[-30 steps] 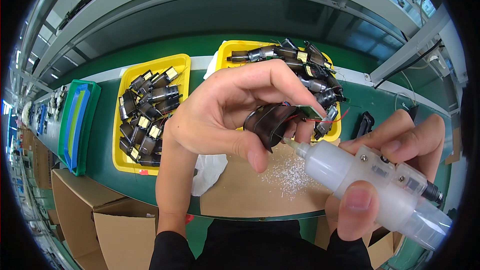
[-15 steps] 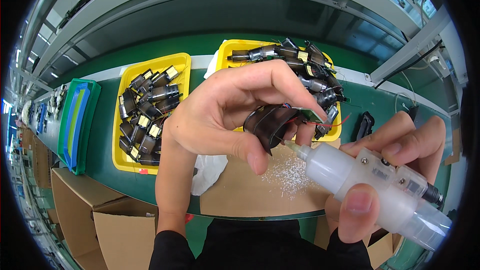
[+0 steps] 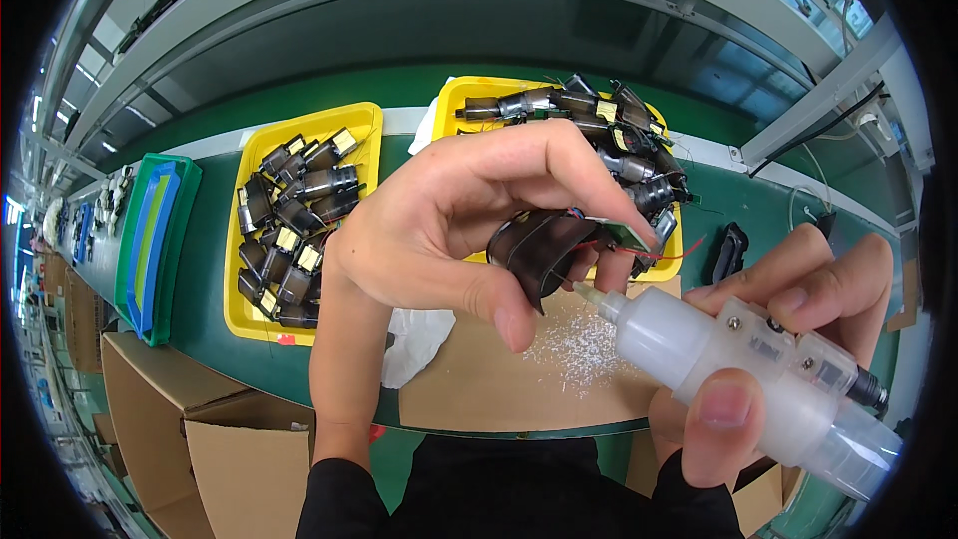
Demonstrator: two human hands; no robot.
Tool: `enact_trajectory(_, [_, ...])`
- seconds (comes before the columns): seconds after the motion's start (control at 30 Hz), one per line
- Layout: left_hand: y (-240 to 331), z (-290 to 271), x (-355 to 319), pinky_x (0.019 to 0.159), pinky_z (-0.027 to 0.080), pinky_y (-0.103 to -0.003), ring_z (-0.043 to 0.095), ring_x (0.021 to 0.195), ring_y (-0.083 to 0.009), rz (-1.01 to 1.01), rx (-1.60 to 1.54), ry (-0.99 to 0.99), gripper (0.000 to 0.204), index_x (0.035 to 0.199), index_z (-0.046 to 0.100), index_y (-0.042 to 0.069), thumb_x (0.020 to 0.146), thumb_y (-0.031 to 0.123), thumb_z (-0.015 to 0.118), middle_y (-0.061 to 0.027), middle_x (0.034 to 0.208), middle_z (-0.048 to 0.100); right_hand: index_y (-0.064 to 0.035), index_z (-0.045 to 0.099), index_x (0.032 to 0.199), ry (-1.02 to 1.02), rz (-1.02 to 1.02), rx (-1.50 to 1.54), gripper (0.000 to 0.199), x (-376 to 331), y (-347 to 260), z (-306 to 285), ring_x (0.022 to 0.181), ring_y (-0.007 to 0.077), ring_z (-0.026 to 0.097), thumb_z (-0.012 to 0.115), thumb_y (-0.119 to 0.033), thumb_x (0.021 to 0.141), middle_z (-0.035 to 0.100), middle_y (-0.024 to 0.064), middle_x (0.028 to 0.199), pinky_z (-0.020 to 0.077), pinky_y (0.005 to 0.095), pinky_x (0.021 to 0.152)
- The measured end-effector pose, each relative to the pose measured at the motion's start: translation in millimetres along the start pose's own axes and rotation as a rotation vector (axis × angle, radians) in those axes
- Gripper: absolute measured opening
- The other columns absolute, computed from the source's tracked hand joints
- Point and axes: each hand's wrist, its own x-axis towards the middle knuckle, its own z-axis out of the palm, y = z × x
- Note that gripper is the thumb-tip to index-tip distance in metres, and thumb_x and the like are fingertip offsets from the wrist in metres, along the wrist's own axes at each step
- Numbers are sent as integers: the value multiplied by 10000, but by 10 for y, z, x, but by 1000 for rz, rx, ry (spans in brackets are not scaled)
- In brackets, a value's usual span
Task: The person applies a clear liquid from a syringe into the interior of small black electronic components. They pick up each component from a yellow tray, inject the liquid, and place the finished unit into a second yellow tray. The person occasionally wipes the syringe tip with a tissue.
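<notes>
My left hand [image 3: 449, 210] is closed around a dark translucent plastic housing [image 3: 537, 248], tilted with its open end to the right. A small green circuit board [image 3: 623, 235] with thin red wires sticks out of it by my fingertips. My right hand [image 3: 798, 309] grips a white translucent dispensing syringe [image 3: 664, 334] with a clear clamp block on its side. Its narrow tip [image 3: 591, 293] points up-left toward the housing's opening, close to the lower rim; whether they touch I cannot tell.
Yellow trays [image 3: 371, 140] hold many similar dark housings. White bits [image 3: 584, 349] lie on a cardboard sheet [image 3: 469, 399] under my hands, beside a crumpled white cloth [image 3: 417, 344]. Green and blue trays [image 3: 185, 240] stand left, a black part [image 3: 731, 252] right. An open carton [image 3: 249, 469] sits below.
The dispensing syringe has shifted slightly right with my right hand, its tip a little farther from the housing. My left hand and the housing have barely moved.
</notes>
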Motion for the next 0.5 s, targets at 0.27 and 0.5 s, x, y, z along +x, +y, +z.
enact_trajectory(0.27, [-14, 5, 12, 551, 432, -267, 549, 636, -201, -5, -19, -1, 661, 940, 499, -70, 563, 372, 813, -197, 749, 576, -50, 339, 850, -38, 14, -109, 546, 1, 1, -103, 490, 94, 389, 711, -375, 616, 474, 81, 611, 351, 183, 466])
enact_trajectory(0.5, [-5, 3, -9, 556, 438, -269, 550, 637, -201, -11, -14, 8, 651, 930, 504, -69, 556, 358, 824, -199, 751, 576, -59, 333, 860, -64, 59, -88, 558, 10, -29, -109, 496, 98, 393, 715, -385, 618, 467, 79, 616, 377, 190, 504])
